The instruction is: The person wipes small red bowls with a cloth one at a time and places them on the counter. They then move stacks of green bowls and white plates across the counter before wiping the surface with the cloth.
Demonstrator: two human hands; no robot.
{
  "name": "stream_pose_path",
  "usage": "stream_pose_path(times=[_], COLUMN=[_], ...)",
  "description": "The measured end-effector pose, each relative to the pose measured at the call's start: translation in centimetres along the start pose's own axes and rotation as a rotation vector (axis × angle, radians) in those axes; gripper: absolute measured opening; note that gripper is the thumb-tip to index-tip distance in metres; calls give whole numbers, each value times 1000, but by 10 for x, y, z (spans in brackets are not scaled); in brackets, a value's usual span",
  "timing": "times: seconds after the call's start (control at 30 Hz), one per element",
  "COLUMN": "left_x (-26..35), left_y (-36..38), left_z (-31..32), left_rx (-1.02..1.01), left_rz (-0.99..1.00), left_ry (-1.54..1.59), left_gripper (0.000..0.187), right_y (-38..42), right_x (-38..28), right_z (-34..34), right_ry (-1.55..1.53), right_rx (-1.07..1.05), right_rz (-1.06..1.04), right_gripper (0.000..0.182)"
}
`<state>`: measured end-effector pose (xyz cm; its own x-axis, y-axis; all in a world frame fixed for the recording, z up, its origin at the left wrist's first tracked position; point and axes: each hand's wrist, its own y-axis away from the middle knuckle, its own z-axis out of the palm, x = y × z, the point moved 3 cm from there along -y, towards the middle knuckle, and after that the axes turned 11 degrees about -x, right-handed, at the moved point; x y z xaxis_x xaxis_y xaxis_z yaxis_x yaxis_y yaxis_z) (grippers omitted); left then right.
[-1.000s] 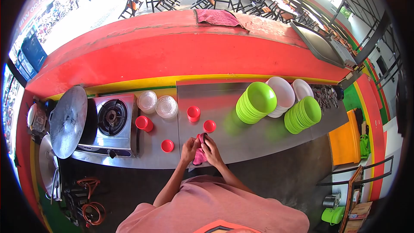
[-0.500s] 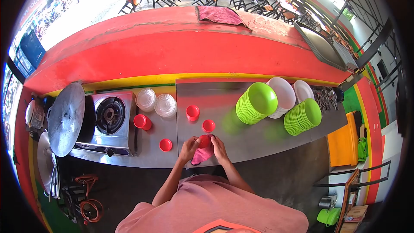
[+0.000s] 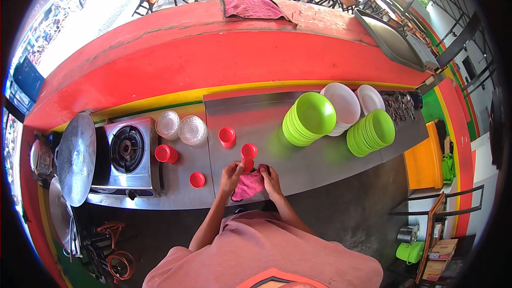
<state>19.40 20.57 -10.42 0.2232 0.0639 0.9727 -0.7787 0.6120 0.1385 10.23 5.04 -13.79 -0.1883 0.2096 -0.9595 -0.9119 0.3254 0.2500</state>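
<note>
My left hand (image 3: pixel 231 176) is closed on a small red bowl (image 3: pixel 247 165) at the counter's front edge. In the view, this bowl overlaps another red bowl (image 3: pixel 249 151) just beyond it. My right hand (image 3: pixel 271 181) grips a pink cloth (image 3: pixel 248 185), which hangs down between my two hands. Further left on the steel counter (image 3: pixel 240 114) stand a red bowl (image 3: pixel 227 136), a single red bowl (image 3: pixel 197 180) nearer me, and a short stack of red bowls (image 3: pixel 166 153).
A gas stove (image 3: pixel 128 148) with a wok (image 3: pixel 77 157) at its side is on the left. Clear plastic containers (image 3: pixel 192 130) stand beside it. To the right are stacks of green bowls (image 3: pixel 316 114), white dishes (image 3: pixel 342 104) and a pile of cutlery (image 3: pixel 397 108).
My left hand has moved the red bowl away from the cloth, toward the bowl beyond it. My right hand has come off the bowl and keeps the cloth. The view has tilted slightly.
</note>
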Motion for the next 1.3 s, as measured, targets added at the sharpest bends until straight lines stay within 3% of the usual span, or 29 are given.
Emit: stream_pose_path(times=[0.2, 0.3, 0.4, 0.5, 0.73, 1.13, 1.3], left_x=[12, 14, 25, 24, 22, -22, -25], left_y=[-27, -40, -47, -56, -76, -101, -103], left_z=[5, 11, 22, 32, 51, 38, 37], left_rx=[111, 136, 140, 129, 150, 249, 273], left_rz=[-1, 2, -22, -10, 68, -168, -324], left_ry=[-127, -233, -364, -443, -588, -25, 254], left_gripper=[39, 37, 31, 27, 23, 37, 26], right_y=[-12, -16, -23, -23, -34, -51, -51], right_x=[1, -3, 7, 13, 25, 35, 32], right_z=[-33, -46, -55, -62, -76, -88, -88], right_ry=[191, 439, 416, 196, 220, 170, 95], right_rx=[82, 58, 7, -76, -172, -256, -261], right_rz=[-43, -16, -67, 49, 103, 196, 256], right_gripper=[27, 30, 34, 36, 41, 48, 48])
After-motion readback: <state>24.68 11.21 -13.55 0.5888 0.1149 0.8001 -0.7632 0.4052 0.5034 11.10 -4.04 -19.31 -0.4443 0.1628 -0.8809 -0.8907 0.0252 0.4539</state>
